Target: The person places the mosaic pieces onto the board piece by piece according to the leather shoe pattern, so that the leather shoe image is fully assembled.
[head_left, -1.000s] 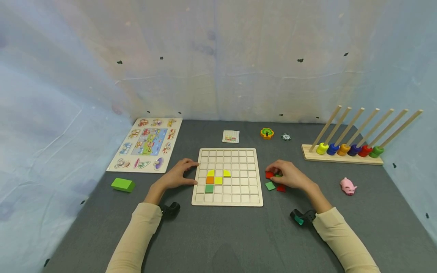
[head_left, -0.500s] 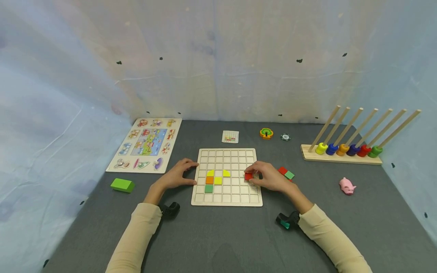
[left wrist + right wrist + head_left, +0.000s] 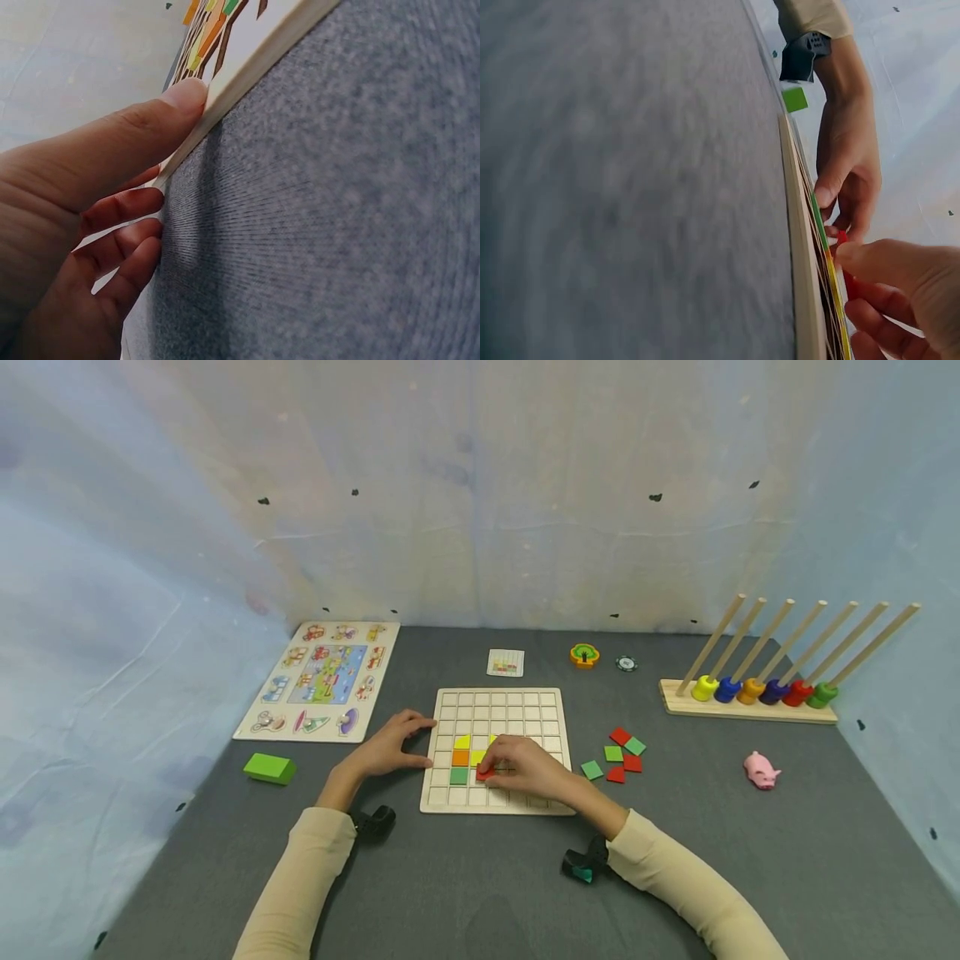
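Note:
A wooden grid board (image 3: pixel 525 702) lies on the grey table, with yellow, orange and green tiles (image 3: pixel 459 775) in its lower left cells. My right hand (image 3: pixel 517 766) is over the board and pinches a red tile (image 3: pixel 485 772) at a cell beside the green one; the tile's edge (image 3: pixel 842 238) shows in the right wrist view. My left hand (image 3: pixel 390 745) rests against the board's left edge, thumb (image 3: pixel 169 112) pressed on the rim (image 3: pixel 247 71). Loose red and green tiles (image 3: pixel 618 752) lie on the table right of the board.
A picture peg puzzle (image 3: pixel 322 681) lies far left, a green block (image 3: pixel 270 767) in front of it. A small pattern card (image 3: pixel 506 662), a tree piece (image 3: pixel 584 654) and a chip (image 3: pixel 626 663) lie behind the board. A ring-and-rod rack (image 3: pixel 757 693) and pink pig (image 3: pixel 761 771) stand at right.
My right hand left the loose tile pile with a red tile and carried it left across the board to its lower left cells. My left hand stayed at the board's edge.

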Available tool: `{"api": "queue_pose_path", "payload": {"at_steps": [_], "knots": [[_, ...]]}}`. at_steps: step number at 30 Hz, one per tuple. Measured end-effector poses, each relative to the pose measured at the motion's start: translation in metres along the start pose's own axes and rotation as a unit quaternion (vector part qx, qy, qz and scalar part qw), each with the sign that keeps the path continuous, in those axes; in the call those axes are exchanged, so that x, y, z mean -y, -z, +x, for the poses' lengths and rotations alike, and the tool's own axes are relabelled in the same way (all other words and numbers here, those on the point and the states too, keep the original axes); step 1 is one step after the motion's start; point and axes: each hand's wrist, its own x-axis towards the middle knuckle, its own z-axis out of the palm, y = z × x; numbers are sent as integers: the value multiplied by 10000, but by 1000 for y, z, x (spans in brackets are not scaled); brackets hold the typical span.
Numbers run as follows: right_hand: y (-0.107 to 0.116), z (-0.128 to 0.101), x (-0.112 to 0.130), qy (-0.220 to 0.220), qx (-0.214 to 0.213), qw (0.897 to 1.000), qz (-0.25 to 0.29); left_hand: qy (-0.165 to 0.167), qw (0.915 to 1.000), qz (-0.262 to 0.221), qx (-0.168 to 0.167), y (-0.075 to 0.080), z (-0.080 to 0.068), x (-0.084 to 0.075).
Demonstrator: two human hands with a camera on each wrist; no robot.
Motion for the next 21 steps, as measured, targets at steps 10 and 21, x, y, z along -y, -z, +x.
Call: {"api": "queue_pose_path", "payload": {"at_steps": [10,21], "knots": [[-5,2,-1,330,-65,9976,-598,-43,10000,44,6,0,-1,2],[-5,3,-2,207,-5,9969,-760,12,10000,28,25,0,-1,2]]}}
